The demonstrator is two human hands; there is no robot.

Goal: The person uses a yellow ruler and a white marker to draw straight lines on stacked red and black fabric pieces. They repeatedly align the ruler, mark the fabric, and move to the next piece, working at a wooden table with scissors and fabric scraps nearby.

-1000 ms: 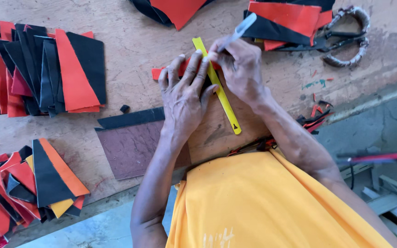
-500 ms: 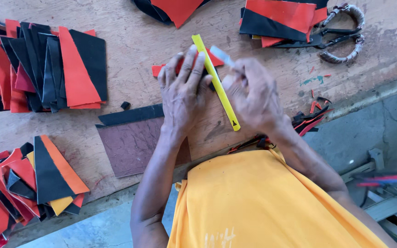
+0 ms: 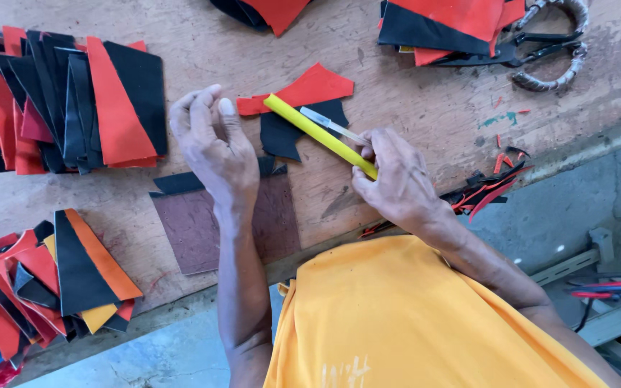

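My right hand (image 3: 397,183) grips the near end of a yellow ruler (image 3: 310,129) together with a thin pale blade (image 3: 332,123) that lies along it. The ruler slants up-left over a black cut piece (image 3: 285,140) and touches a red cut piece (image 3: 314,86); both lie flat on the wooden table (image 3: 411,100). My left hand (image 3: 213,147) hovers just left of those pieces, fingers loosely curled and apart, holding nothing. Beneath its wrist lies a dark brown mat (image 3: 195,226) with a black strip (image 3: 177,183) along its far edge.
Fanned stacks of red and black cut pieces lie at far left (image 3: 73,100) and near left (image 3: 44,287). More red and black sheets (image 3: 447,25) sit at the back right beside large scissors (image 3: 548,47). Red and black scraps (image 3: 490,190) litter the table's near right edge.
My left hand lifted off the pieces and shifted left, uncovering the red and black pieces. My right hand drew back toward me, now gripping the ruler and blade together.
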